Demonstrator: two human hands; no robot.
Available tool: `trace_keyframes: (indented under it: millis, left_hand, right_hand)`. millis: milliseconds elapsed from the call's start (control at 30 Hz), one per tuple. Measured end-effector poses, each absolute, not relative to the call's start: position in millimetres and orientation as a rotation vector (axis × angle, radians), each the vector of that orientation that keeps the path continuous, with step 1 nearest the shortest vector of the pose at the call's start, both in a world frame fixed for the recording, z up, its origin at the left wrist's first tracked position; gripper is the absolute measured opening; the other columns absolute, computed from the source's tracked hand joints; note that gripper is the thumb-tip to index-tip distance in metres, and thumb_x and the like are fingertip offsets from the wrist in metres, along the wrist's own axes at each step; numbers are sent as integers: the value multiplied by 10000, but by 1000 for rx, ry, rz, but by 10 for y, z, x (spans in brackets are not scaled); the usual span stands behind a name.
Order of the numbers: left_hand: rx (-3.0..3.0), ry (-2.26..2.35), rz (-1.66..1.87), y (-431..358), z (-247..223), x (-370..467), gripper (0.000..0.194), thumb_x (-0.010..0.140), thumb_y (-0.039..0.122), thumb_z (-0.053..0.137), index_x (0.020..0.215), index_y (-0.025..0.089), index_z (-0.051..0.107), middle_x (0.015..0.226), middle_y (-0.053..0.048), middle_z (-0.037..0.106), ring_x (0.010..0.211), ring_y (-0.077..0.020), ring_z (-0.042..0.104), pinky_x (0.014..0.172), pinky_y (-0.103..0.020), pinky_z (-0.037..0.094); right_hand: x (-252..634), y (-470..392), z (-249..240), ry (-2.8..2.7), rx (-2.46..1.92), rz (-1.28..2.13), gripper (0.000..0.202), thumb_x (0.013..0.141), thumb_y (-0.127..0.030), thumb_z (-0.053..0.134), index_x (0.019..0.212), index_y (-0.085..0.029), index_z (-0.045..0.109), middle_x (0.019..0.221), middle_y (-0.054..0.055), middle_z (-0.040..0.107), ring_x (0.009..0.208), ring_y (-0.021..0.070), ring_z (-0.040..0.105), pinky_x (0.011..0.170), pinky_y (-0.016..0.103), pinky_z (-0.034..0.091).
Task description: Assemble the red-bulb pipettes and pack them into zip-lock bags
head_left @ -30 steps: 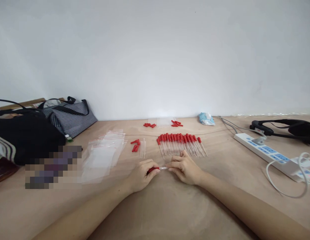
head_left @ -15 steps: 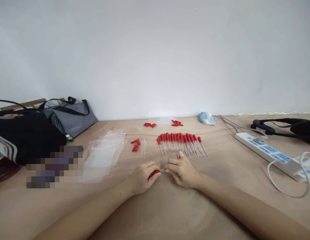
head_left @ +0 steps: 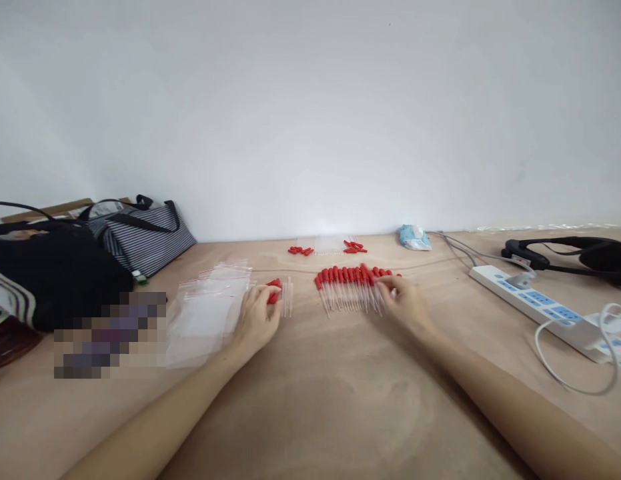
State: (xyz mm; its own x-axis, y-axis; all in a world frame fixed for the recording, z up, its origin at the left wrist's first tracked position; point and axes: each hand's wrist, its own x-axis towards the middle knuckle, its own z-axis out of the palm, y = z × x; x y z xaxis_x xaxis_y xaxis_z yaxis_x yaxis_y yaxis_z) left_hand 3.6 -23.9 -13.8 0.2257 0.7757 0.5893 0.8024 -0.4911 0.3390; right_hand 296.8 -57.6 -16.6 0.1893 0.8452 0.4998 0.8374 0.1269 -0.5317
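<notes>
My left hand (head_left: 257,317) is at the small pile of red rubber bulbs (head_left: 275,283), thumb and forefinger closed around one of them. Beside that pile lie several clear glass tubes (head_left: 287,298). On the other side, my right hand (head_left: 405,301) reaches over the right part of a row of assembled droppers (head_left: 340,283), their red bulbs pointing away from me. Its fingertips pinch a dropper (head_left: 365,272) lying at an angle over the row; part of it is blurred. The right end of the row is hidden behind this hand.
Clear zip bags (head_left: 205,320) lie at the left, near a striped bag (head_left: 145,233) and a pixelated patch. More red bulbs (head_left: 300,251) and tubes (head_left: 329,244) are by the wall. A blue packet (head_left: 415,237), power strip (head_left: 533,300) and black headset (head_left: 565,250) stand at the right.
My hands have come apart from the middle, where they held a bulb and tube together. The left went to the loose bulbs, the right carried the dropper to the row.
</notes>
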Motion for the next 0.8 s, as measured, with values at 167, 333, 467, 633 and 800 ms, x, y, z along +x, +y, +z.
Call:
trace_keyframes:
  millis: [167,333,467,633,800]
  left_hand:
    - [-2388,-1784,-975,-39,-243,-127,202,718,134,494,906,170,557,893,-66,503,871,-223,528,810,-347,426]
    - [-2474,-1770,-925,-2,-300,-136,187,752,160,480,926,167,546,900,-64,527,854,-204,543,795,-331,433]
    - [-2488,-1759,-936,46,-312,-133,148,754,173,494,892,156,543,882,-62,558,818,-195,563,764,-314,447]
    - [-2488,-1727,-960,62,-303,-126,142,739,233,541,867,173,554,831,-42,561,775,-194,572,725,-311,457]
    - [-2485,-1675,-1014,51,-311,-116,108,749,216,507,818,170,575,803,-49,547,772,-202,565,721,-321,457]
  right_hand:
    - [3376,-379,-278,-1316,-2123,-2,311,770,-265,417,991,-133,592,779,96,647,732,201,581,613,267,364]
    - [3388,-399,-289,-1413,-2319,-109,254,774,-279,417,855,-190,642,882,96,637,847,243,572,749,368,342]
    - [3149,-453,-236,-1526,-2115,-208,241,778,-255,421,848,-178,638,891,96,619,868,218,557,789,356,335]
    - [2323,-482,-191,-2024,-1603,46,194,781,-216,428,788,-170,617,817,59,623,797,159,561,723,251,383]
    - [1520,-279,-78,-2011,-1830,338,262,794,-290,442,904,-121,609,909,137,632,836,215,592,673,285,426]
